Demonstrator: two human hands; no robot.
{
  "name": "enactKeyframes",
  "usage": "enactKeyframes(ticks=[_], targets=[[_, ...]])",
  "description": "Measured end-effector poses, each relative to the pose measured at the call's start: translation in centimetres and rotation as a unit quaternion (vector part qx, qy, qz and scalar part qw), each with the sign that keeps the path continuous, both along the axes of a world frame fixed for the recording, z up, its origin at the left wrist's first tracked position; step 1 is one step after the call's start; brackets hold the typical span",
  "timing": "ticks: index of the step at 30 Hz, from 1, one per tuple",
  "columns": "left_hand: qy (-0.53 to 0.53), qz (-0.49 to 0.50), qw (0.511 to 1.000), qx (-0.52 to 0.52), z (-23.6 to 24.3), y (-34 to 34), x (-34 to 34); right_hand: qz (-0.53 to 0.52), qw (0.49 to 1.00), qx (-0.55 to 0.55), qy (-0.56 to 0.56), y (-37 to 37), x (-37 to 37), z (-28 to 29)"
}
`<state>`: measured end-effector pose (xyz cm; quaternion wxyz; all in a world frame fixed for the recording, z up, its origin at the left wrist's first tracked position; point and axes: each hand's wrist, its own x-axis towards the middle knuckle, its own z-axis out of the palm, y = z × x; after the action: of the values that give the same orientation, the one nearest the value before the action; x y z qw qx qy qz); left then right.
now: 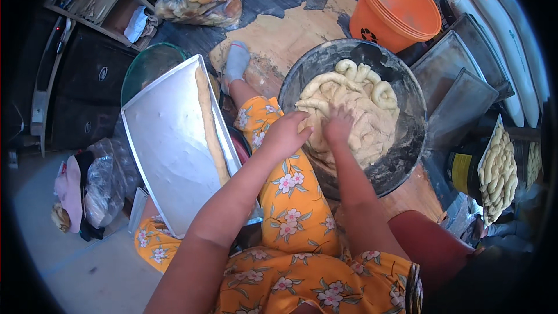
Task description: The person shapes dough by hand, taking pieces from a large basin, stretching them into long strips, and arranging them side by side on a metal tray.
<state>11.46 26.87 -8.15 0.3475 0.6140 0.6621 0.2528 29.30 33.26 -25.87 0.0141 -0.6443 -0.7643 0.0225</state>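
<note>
Item: pale dough (367, 122), in a black basin (411, 96); lay under the right hand (338, 124), fingers spread, and beside the left hand (288, 134), whose thumb and fingers stood apart.

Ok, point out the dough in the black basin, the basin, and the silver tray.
Dough (372, 122), head view: middle of the mass.
Black basin (412, 117), head view: inner right wall.
Silver tray (173, 134), head view: bare metal surface.
</note>
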Motion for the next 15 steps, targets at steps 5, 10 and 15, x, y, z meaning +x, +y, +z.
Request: enactKeyframes(ticks=[5,10,15], targets=[[0.013,0.012,1.0,0.017,-0.1,-0.4,-0.1,0.15,0.978,-0.146,0.01,-4.0,1.6,2.2],[0.011,0.011,1.0,0.007,0.6,-0.7,-0.5,0.091,0.973,-0.196,-0.076,-4.6,6.9,6.6],[-0.022,-0.014,1.0,0.0,0.4,0.6,1.2,0.008,0.987,0.025,0.156,-3.9,6.5,-1.2]])
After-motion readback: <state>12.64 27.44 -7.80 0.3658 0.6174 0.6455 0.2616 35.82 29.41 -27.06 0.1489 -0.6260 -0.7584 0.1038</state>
